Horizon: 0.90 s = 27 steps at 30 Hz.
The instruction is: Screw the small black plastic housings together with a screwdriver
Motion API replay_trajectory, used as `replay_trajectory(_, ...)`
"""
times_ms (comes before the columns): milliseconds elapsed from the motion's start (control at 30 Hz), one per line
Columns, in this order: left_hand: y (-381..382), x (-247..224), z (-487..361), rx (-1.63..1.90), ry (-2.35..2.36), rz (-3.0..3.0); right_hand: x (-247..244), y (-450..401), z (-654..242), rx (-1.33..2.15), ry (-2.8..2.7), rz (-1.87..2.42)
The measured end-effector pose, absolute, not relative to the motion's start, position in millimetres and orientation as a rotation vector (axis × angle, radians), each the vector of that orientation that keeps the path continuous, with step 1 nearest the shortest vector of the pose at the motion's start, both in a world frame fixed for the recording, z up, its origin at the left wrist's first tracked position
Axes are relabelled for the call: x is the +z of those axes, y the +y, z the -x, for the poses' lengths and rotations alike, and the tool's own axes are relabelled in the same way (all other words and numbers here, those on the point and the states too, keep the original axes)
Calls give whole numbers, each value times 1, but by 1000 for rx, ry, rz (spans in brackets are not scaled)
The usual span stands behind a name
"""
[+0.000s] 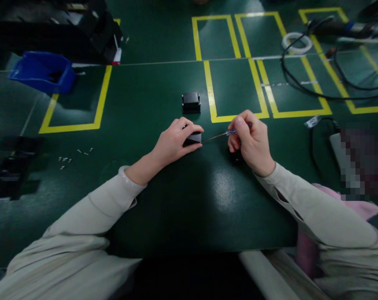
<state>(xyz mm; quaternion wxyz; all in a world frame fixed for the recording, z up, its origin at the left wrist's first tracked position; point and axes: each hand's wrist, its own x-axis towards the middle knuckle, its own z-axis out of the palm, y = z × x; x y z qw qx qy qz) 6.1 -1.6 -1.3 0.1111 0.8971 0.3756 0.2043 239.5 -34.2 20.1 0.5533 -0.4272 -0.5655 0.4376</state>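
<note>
Near the middle of the green table (182, 200), my left hand (176, 139) is closed around a small black block (193, 138), thumb and fingers on opposite sides. My right hand (249, 141) grips a screwdriver (231, 131) by its clear handle. The thin shaft points left, and its tip meets the right side of the block, near my left thumb. A second black block (191, 103) sits just behind my left hand. Under my right hand lies a dark object (236, 157), partly hidden.
Several small screws (65, 159) lie at the left. A blue bin (43, 71) stands at the back left, above dark parts (12, 171). Yellow tape (239, 118) marks rectangles. At the right are a white tape roll (297, 43), black cables (326, 95) and pink cloth (360, 207).
</note>
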Motion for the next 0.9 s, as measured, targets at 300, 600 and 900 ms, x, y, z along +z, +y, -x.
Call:
replay_trajectory(300, -2, 0, -6, 589, 1114, -2634, 17, -36, -241, 981, -1367, 1074)
replay_trajectory(600, -1, -2, -6, 603, 1102, -2635, 18, -35, -241, 987, -1389, 1072)
replay_trajectory(900, -2, 0, -6, 587, 1111, -2625, 20, -34, -241, 1007, -1378, 1084)
